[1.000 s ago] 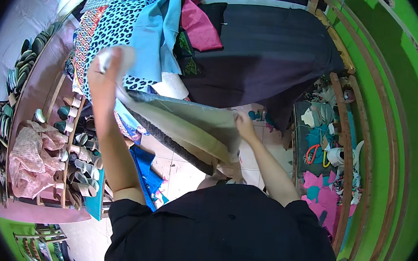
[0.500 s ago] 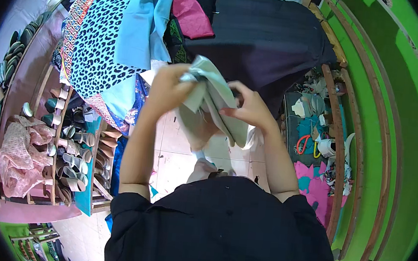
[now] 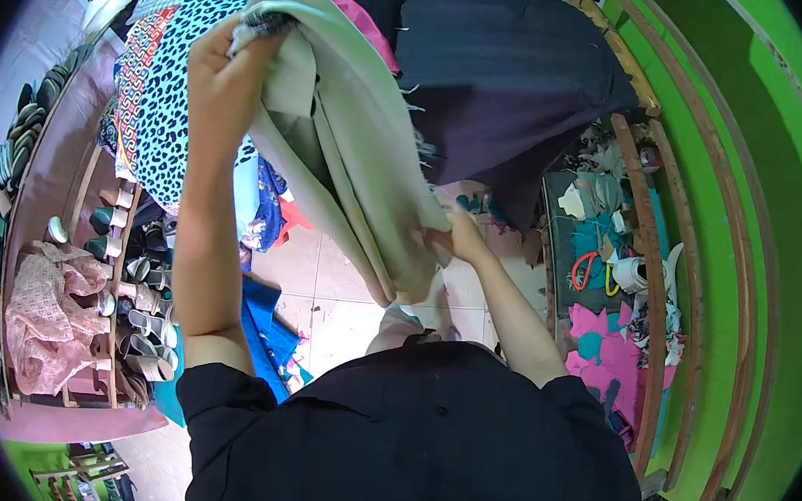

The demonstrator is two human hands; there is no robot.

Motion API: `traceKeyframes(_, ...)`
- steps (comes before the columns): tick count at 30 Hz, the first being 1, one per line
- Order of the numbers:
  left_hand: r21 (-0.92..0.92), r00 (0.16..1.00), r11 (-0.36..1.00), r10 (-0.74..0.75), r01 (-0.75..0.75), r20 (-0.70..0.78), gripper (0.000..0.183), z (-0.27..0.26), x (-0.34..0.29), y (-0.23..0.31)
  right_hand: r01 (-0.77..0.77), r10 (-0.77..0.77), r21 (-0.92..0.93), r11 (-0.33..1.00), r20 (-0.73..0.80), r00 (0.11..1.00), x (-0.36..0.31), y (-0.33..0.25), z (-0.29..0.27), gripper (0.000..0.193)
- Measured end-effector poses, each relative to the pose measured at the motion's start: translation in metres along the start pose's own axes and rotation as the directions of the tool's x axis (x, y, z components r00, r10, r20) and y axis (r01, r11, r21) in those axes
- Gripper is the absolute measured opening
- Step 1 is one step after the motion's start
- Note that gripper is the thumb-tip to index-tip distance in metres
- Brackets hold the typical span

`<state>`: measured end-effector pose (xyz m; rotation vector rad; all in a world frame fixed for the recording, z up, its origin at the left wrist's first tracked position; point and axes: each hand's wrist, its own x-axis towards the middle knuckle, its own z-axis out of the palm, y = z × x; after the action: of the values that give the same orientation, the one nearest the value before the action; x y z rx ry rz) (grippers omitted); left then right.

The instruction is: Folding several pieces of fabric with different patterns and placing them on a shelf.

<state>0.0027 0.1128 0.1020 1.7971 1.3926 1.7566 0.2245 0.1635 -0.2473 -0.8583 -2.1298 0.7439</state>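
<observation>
A grey-green piece of fabric [image 3: 358, 142] with frayed edges hangs in loose folds between my two hands, stretched slantwise in front of me. Raised at the upper left, my left hand [image 3: 231, 69] is closed round a bunched end of it. My right hand [image 3: 460, 235] is lower and nearer, its fingers closed on the fabric's right edge. Part of the right hand's grip is hidden by the folds. Behind the upper end of the fabric lies a pile of cloths, among them a blue leopard-spotted cloth [image 3: 181, 88].
A dark cloth-covered table [image 3: 523, 51] stands ahead. At left, racks hold several shoes [image 3: 151, 329] and a pink netted cloth [image 3: 53, 306]. On the right, a shelf bears scraps and orange-handled scissors [image 3: 583, 269] beside wooden rails [image 3: 645, 243]. Blue cloth [image 3: 265, 334] lies on the tiled floor.
My left hand has moved up and left, my right hand slightly down. The fabric, bunched between them before, is now drawn out long and partly unfolded.
</observation>
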Motion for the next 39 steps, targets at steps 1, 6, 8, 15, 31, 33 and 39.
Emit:
traceKeyframes(1,0.017,0.999,1.000,0.025,-0.024,-0.045,0.013,-0.006,0.003,0.005,0.016,-0.017,0.016,1.000,0.014,1.000,0.004,-0.009,0.006,0.030)
traceKeyframes(6,-0.135,0.972,0.990,0.006,-0.039,-0.237,0.013,-0.049,0.026,0.007,-0.429,0.325,0.398,0.811,0.304,0.896,-0.007,-0.008,0.036,0.028)
traceKeyframes(8,-0.117,0.937,0.991,0.015,-0.060,-0.348,0.017,-0.073,0.033,0.009,-0.330,0.237,0.628,0.704,0.230,0.944,-0.011,-0.004,0.047,0.028)
traceKeyframes(15,0.456,0.918,0.881,0.069,0.128,-0.390,0.032,-0.099,0.020,-0.001,-0.528,0.437,0.432,0.731,0.298,0.849,-0.008,0.005,0.024,0.029)
traceKeyframes(31,0.261,0.676,0.926,-0.377,0.272,0.633,0.015,0.074,-0.130,-0.079,-0.094,0.078,0.106,0.990,0.146,0.986,0.021,-0.154,-0.133,0.024)
traceKeyframes(33,0.205,0.719,0.914,-0.403,0.351,0.566,0.010,0.071,-0.129,-0.077,-0.212,0.224,-0.086,0.973,0.176,0.958,0.009,-0.137,-0.144,0.029)
traceKeyframes(39,0.032,0.878,0.920,-0.383,0.391,0.287,0.008,0.055,-0.122,-0.068,-0.325,0.324,-0.038,0.945,-0.030,0.946,-0.038,-0.101,-0.152,0.021)
